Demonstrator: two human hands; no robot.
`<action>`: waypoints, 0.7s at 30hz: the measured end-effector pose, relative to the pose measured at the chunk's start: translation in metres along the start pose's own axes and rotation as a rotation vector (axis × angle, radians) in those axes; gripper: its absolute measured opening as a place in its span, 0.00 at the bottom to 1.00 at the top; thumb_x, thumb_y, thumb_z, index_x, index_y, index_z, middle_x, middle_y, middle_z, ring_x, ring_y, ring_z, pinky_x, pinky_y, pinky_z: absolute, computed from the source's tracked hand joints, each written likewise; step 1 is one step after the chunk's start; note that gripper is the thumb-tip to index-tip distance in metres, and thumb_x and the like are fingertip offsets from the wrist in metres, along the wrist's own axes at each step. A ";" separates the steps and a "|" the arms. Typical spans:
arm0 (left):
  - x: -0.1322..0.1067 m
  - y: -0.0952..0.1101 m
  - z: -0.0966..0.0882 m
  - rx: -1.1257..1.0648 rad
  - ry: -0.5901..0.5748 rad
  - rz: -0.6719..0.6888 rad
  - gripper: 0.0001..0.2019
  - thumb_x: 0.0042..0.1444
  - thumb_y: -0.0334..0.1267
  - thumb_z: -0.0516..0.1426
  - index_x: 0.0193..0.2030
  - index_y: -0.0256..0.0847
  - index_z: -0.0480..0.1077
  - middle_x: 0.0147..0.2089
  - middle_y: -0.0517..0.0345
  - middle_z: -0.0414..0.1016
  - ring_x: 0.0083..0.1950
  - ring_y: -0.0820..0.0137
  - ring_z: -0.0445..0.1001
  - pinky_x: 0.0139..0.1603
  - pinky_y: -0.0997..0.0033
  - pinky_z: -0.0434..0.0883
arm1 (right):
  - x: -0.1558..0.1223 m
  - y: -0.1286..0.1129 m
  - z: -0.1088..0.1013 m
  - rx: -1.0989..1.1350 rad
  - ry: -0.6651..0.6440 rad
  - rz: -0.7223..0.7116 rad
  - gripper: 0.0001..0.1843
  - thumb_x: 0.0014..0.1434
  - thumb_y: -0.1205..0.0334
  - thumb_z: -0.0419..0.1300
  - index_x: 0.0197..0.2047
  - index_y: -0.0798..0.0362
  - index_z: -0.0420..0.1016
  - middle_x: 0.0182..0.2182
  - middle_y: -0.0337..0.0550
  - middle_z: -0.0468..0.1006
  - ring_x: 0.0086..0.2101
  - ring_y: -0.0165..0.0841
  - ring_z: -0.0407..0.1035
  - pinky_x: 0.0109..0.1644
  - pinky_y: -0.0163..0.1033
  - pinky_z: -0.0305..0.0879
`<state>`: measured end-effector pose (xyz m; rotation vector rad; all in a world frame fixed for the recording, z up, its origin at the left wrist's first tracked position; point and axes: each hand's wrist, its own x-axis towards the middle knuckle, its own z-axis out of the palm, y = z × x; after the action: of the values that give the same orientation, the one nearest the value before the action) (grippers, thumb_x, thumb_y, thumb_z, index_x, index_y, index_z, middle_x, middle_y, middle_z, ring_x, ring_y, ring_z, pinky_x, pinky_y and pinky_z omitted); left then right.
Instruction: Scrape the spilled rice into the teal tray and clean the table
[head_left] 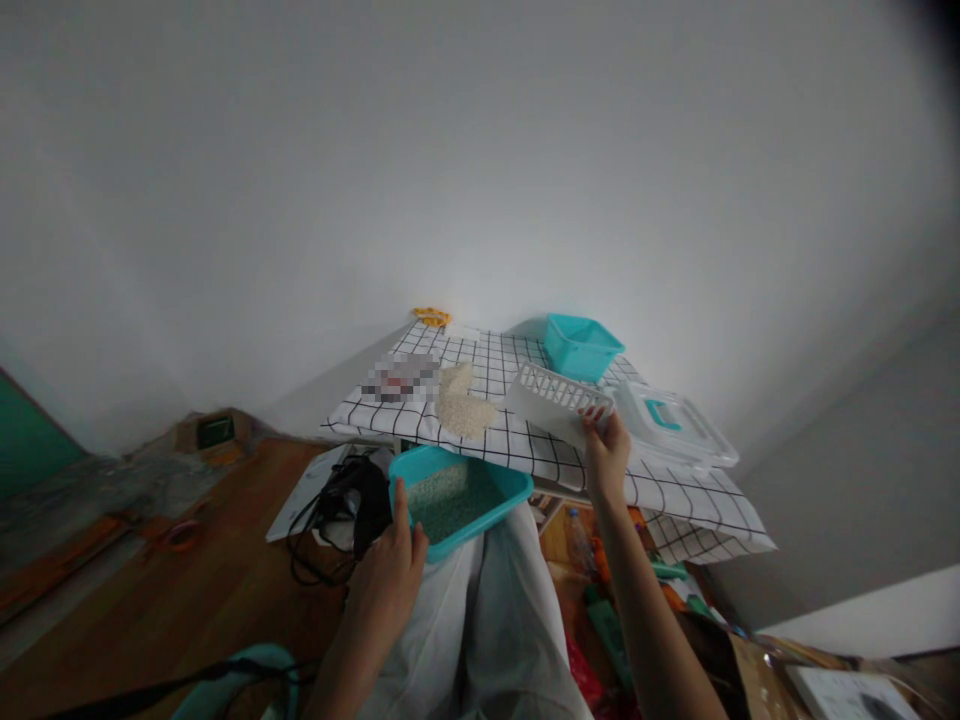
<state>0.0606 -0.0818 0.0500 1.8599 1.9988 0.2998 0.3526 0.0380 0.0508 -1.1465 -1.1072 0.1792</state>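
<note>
My left hand [394, 555] grips the near left rim of a turquoise plastic bin [516, 487], which rests by my lap just below the table edge. Pale granules [454, 495] cover the bin's floor. Up on the table, my right hand [607, 445] is closed on the right end of a white slotted plastic tray [551, 400], tilted with its row of slots along the upper edge. Left of that tray, a heap of beige granules [463, 408] lies on the checked tablecloth [517, 455]. The fingertips under the tray are partly hidden.
A second turquoise bin [581, 350] stands at the back by the wall. To the right lies a clear lid [679, 425] with a turquoise handle. A yellow packet [432, 316] is at the far left corner. Black cables [322, 520] and bottles clutter the floor.
</note>
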 end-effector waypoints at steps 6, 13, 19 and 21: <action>0.000 -0.001 0.001 0.012 0.001 -0.003 0.30 0.71 0.36 0.40 0.75 0.28 0.31 0.49 0.41 0.83 0.47 0.60 0.82 0.39 0.67 0.68 | -0.009 -0.006 -0.008 0.017 -0.062 -0.002 0.09 0.54 0.55 0.61 0.34 0.52 0.72 0.29 0.39 0.76 0.32 0.35 0.67 0.40 0.41 0.63; 0.003 -0.004 0.004 0.024 0.007 0.006 0.30 0.71 0.36 0.40 0.75 0.28 0.31 0.49 0.41 0.83 0.47 0.61 0.82 0.40 0.68 0.67 | -0.021 -0.017 -0.014 0.036 -0.097 0.020 0.10 0.53 0.54 0.62 0.34 0.51 0.73 0.31 0.41 0.78 0.34 0.38 0.70 0.42 0.42 0.64; 0.001 -0.002 0.002 0.034 0.004 0.010 0.31 0.71 0.36 0.40 0.75 0.27 0.32 0.49 0.41 0.83 0.46 0.61 0.82 0.40 0.68 0.68 | -0.035 -0.028 -0.018 0.067 -0.120 0.058 0.10 0.54 0.54 0.62 0.34 0.51 0.73 0.31 0.41 0.77 0.34 0.37 0.71 0.40 0.41 0.64; 0.000 -0.001 0.001 0.029 0.008 0.010 0.31 0.71 0.36 0.40 0.75 0.27 0.32 0.50 0.40 0.83 0.46 0.61 0.82 0.40 0.68 0.69 | -0.042 -0.030 -0.020 0.082 -0.135 0.075 0.10 0.55 0.53 0.62 0.34 0.51 0.73 0.31 0.41 0.78 0.32 0.37 0.71 0.38 0.40 0.64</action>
<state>0.0601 -0.0816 0.0484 1.8893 2.0102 0.2829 0.3354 -0.0144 0.0499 -1.1156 -1.1650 0.3622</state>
